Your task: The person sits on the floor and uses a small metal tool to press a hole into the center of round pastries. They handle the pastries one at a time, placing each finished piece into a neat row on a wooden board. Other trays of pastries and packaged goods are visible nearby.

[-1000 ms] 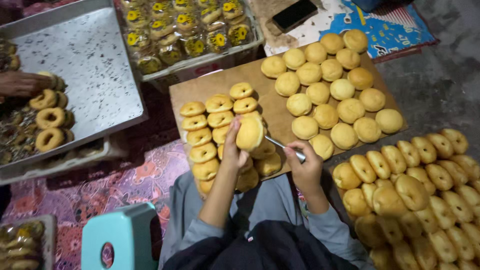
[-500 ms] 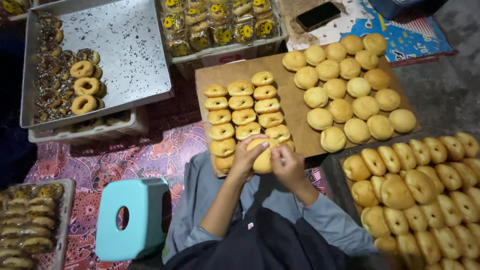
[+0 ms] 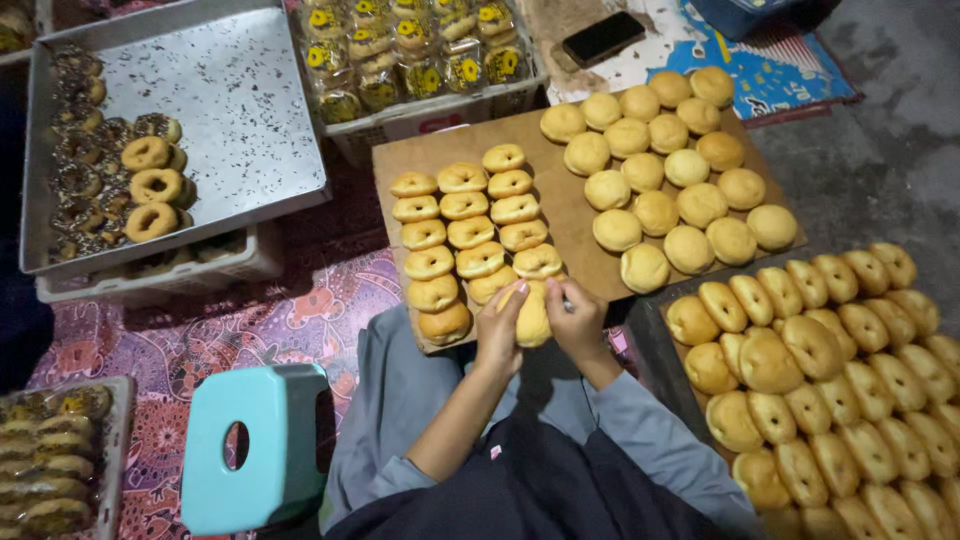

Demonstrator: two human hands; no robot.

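Observation:
A pale golden bun point(image 3: 533, 315) stands on edge above my lap, gripped from the left by my left hand point(image 3: 500, 330). My right hand point(image 3: 577, 320) presses against its right side; a thin metal tool shows between its fingers, mostly hidden. Just beyond lies a brown wooden board point(image 3: 560, 205). Slit, filled buns point(image 3: 465, 235) sit in rows on its left half, and round plain buns point(image 3: 665, 175) cover its right half.
A tray of several glazed buns point(image 3: 820, 370) lies at right. A metal tray point(image 3: 230, 110) with ring doughnuts point(image 3: 150, 185) sits at left, and a crate of wrapped pastries point(image 3: 410, 50) behind. A teal stool point(image 3: 255, 445) stands by my left knee. A phone point(image 3: 602, 38) lies at the back.
Both hands brought the bun down from over the board to the board's near edge and closed around it. The view shifted, so the metal tray now shows more fully.

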